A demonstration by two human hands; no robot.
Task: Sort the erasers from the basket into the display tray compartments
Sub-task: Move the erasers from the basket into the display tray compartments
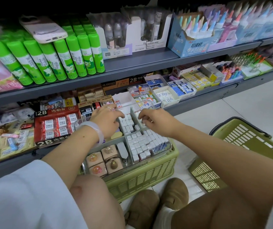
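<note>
A clear display tray (pixel 142 103) with dividers rests on top of a green basket (pixel 145 177). Its near right compartment is packed with small white erasers (pixel 142 142). More of them stand in the far middle compartment (pixel 127 125). Pink block erasers (pixel 99 161) with ornaments fill the near left compartment, beside a grey item (pixel 122 150). My left hand (pixel 106 119), with a white bangle on the wrist, lies over the far left part, fingertips touching the middle erasers. My right hand (pixel 152 118) hovers over the far right compartment, fingers curled around a small white eraser.
A second green basket (pixel 248 141) stands on the tiled floor to the right. Behind the tray is a shelf of boxed erasers (pixel 58 124). Above it stand green glue sticks (pixel 49 58) with a phone (pixel 43 28) on top. My knees and shoes are below.
</note>
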